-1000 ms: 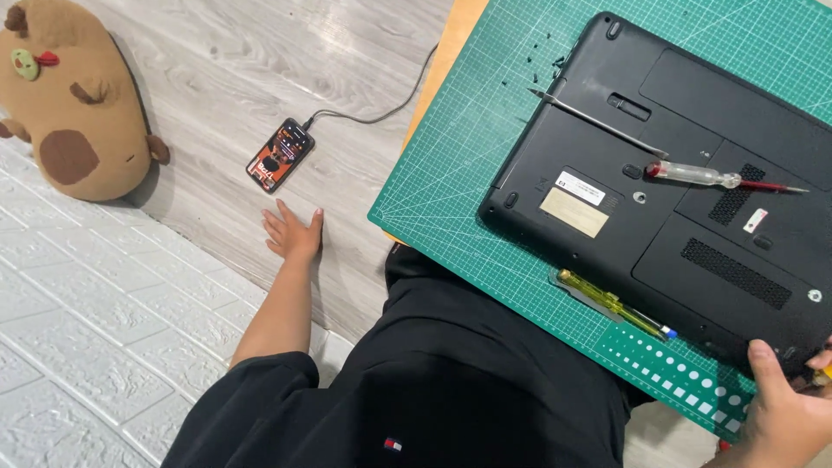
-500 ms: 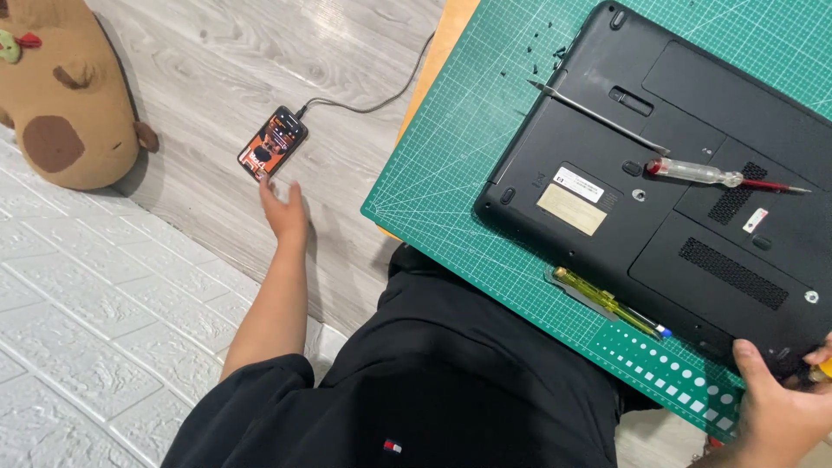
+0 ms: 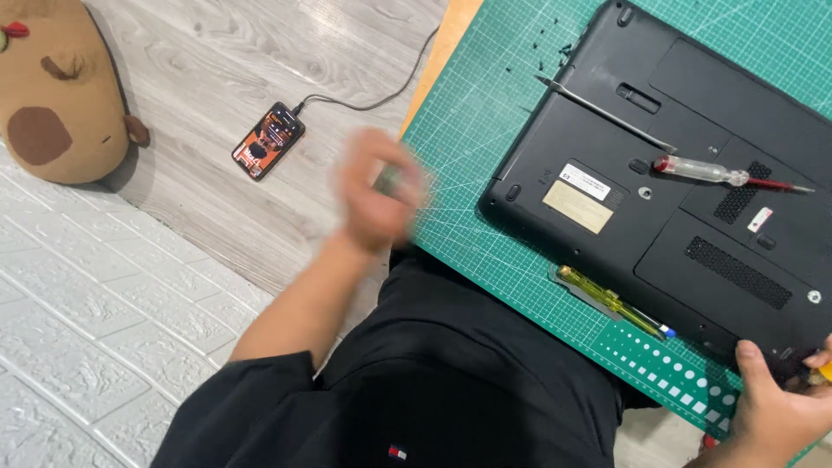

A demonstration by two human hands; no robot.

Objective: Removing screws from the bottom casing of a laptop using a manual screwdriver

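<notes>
Floor: pale wood-look boards (image 3: 199, 52) on the left, with white brick-pattern panelling (image 3: 95, 347) below them.
Cutting mat: green gridded mat (image 3: 485, 130) on an orange-edged tabletop (image 3: 431, 65), cut off at the top and right.
Laptop: black laptop (image 3: 685, 199) upside down on the mat, its near corner reaching the right hand; the right part runs out of view.
Plush toy: brown stuffed animal (image 3: 52, 95) at upper left, partly cut off.
Left hand: left hand (image 3: 377, 191) raised at the mat's left edge, well apart from the laptop, heavily blurred; its fingers look curled, but whether they hold anything cannot be told.
Right hand: right hand (image 3: 784, 403) at lower right, fingers (image 3: 750, 360) touching the laptop's near corner; the grip is cut off by the edge, so how far it closes cannot be told.
Phone: lit phone (image 3: 268, 140) on the floor with a dark cable (image 3: 373, 104) running from it.
Yellow screwdriver: yellow-handled screwdriver (image 3: 611, 302) on the mat just beside the laptop's front edge.
Red screwdriver: clear-handled, red-tipped screwdriver (image 3: 719, 173) lying on the laptop.
Metal tool: thin grey blade (image 3: 602, 111) resting on the laptop's edge.
Screws: tiny dark specks (image 3: 546, 43) on the mat, hard to make out.
</notes>
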